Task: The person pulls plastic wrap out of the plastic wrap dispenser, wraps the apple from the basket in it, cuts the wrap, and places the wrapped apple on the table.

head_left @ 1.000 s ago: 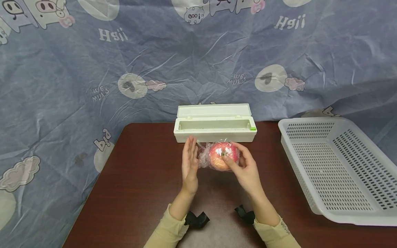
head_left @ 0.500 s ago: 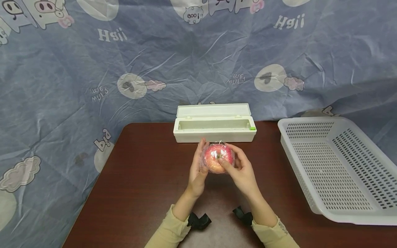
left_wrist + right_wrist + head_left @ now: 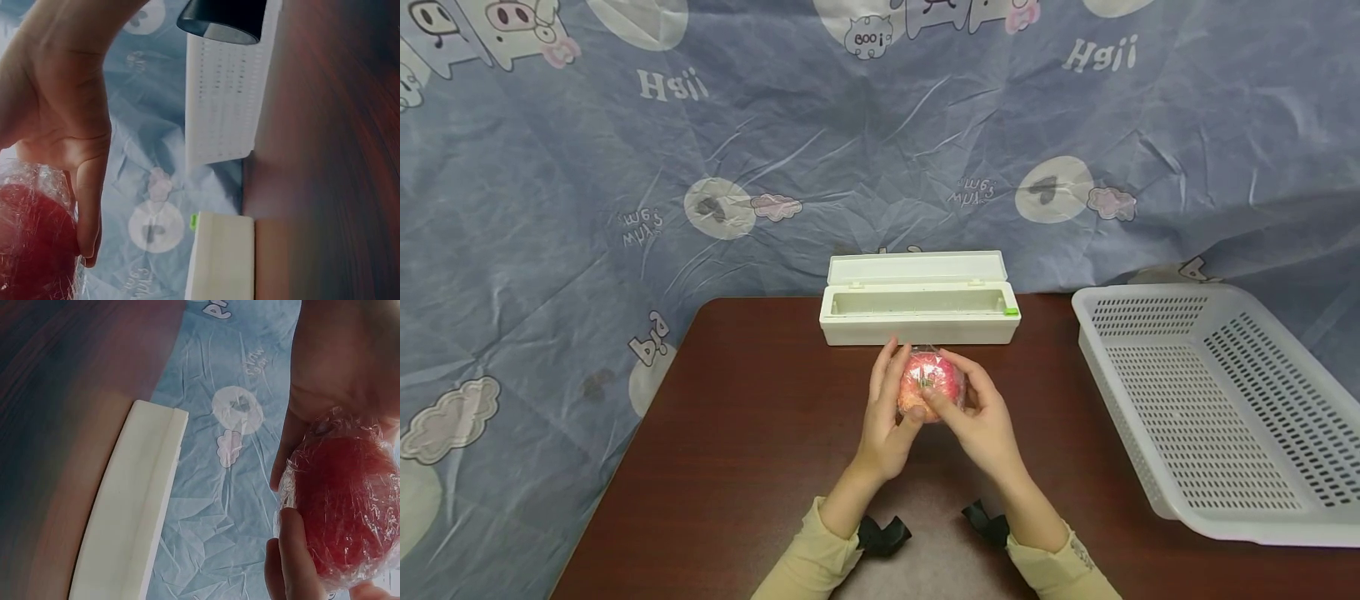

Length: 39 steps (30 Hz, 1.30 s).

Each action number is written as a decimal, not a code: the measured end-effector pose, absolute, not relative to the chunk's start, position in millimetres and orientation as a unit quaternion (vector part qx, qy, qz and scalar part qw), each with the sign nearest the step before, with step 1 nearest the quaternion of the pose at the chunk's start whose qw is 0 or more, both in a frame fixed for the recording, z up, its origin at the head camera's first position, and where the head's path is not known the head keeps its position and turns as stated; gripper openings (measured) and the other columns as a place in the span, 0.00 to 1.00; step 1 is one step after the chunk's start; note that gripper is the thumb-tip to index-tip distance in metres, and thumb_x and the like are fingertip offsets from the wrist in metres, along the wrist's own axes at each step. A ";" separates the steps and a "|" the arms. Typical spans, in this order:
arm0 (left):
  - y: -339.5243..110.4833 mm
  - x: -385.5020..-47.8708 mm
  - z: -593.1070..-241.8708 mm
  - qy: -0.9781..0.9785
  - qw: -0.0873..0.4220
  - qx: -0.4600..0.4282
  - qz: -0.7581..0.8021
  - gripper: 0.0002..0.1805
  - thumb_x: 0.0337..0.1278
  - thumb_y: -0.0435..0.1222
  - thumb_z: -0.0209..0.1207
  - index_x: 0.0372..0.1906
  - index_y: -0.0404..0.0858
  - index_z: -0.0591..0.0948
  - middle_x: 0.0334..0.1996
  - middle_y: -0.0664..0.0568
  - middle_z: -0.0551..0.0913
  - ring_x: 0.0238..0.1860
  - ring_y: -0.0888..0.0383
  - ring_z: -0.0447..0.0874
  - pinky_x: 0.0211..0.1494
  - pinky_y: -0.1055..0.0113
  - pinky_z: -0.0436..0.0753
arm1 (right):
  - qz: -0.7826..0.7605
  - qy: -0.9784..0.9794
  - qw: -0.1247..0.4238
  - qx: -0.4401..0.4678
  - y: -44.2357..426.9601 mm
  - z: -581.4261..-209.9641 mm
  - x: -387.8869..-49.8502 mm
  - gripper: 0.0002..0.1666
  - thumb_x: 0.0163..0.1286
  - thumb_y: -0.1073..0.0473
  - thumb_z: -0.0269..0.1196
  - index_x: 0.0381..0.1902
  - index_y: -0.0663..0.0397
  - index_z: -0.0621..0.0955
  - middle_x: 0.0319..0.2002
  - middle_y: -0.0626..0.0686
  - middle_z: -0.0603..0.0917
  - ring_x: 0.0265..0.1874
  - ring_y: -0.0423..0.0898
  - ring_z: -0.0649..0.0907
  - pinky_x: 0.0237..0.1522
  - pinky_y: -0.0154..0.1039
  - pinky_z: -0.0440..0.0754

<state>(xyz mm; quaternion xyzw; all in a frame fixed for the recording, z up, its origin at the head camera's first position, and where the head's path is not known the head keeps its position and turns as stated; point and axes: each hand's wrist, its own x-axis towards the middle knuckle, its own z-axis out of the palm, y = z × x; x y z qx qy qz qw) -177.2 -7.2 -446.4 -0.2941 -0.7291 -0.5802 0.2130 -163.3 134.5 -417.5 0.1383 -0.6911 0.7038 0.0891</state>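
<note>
A red and yellow apple [image 3: 934, 375] wrapped in clear cling film is held up between both hands, above the table. My right hand [image 3: 988, 429] grips its right side, thumb across the front near the stem and fingers behind. My left hand [image 3: 883, 433] rests against its left side with fairly straight fingers, the thumb touching low on the front. In the right wrist view, crinkled film gathers around the apple [image 3: 344, 500], against the left palm. The left wrist view shows the wrapped apple [image 3: 34, 244] cut off at the edge, with the right hand [image 3: 69, 125] beyond it.
A long white box [image 3: 917, 333], its lid raised and a green tab at its right end, stands at the back of the dark brown table [image 3: 737, 467]. A white perforated basket [image 3: 1195, 433] sits on the right. Behind hangs a blue printed cloth [image 3: 865, 150].
My left hand has moved right, from apart to touching the apple. The loose film on the apple's left is now pressed in and hidden. The right hand has shifted slightly left with the apple.
</note>
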 end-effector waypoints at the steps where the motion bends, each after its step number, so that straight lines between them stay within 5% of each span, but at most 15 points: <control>1: -7.2 -177.1 -446.2 -0.739 0.222 -0.291 -0.566 0.43 0.63 0.63 0.40 0.72 0.37 0.56 0.72 0.45 0.45 0.67 0.45 0.56 0.56 0.47 0.72 | 0.701 -0.694 0.091 0.136 133.9 -416.5 -162.7 0.31 0.61 0.70 0.64 0.62 0.58 0.71 0.54 0.59 0.73 0.44 0.46 0.79 0.35 0.36 0.83; 14: -2.9 -178.8 -447.9 -0.794 0.337 -0.296 -0.412 0.51 0.59 0.67 0.40 0.70 0.27 0.53 0.71 0.39 0.52 0.69 0.41 0.53 0.61 0.41 0.64 | 0.635 -0.760 0.090 0.101 126.4 -386.5 -147.1 0.33 0.62 0.68 0.64 0.65 0.61 0.69 0.61 0.60 0.70 0.52 0.52 0.75 0.41 0.28 0.78; 19: -3.0 -177.2 -448.1 -0.774 0.324 -0.298 -0.456 0.56 0.58 0.67 0.40 0.70 0.23 0.45 0.72 0.37 0.45 0.70 0.40 0.47 0.64 0.41 0.59 | 0.639 -0.755 0.098 0.111 125.1 -387.4 -146.3 0.33 0.62 0.69 0.63 0.65 0.63 0.68 0.63 0.61 0.69 0.53 0.53 0.75 0.41 0.27 0.78; 25: -3.5 -176.6 -446.5 -0.757 0.315 -0.308 -0.484 0.52 0.61 0.64 0.41 0.70 0.24 0.47 0.71 0.37 0.47 0.70 0.40 0.48 0.64 0.40 0.58 | 0.647 -0.743 0.108 0.131 126.4 -395.3 -150.1 0.33 0.62 0.70 0.63 0.65 0.63 0.68 0.63 0.61 0.69 0.53 0.53 0.74 0.44 0.27 0.77; 33: -7.4 -175.4 -439.2 -0.701 0.257 -0.327 -0.579 0.50 0.58 0.55 0.56 0.71 0.27 0.48 0.71 0.38 0.48 0.69 0.40 0.50 0.64 0.51 0.65 | 0.654 -0.734 0.111 0.142 136.4 -414.5 -163.4 0.31 0.65 0.66 0.62 0.66 0.53 0.69 0.63 0.55 0.70 0.52 0.44 0.76 0.46 0.28 0.77; 39: -10.0 -163.6 -415.7 -0.704 0.249 -0.311 -0.588 0.52 0.51 0.45 0.66 0.68 0.20 0.49 0.69 0.29 0.48 0.68 0.35 0.50 0.64 0.46 0.63 | 0.668 -0.721 0.113 0.146 139.5 -416.0 -166.1 0.29 0.66 0.67 0.60 0.65 0.56 0.69 0.61 0.57 0.72 0.47 0.43 0.78 0.42 0.31 0.80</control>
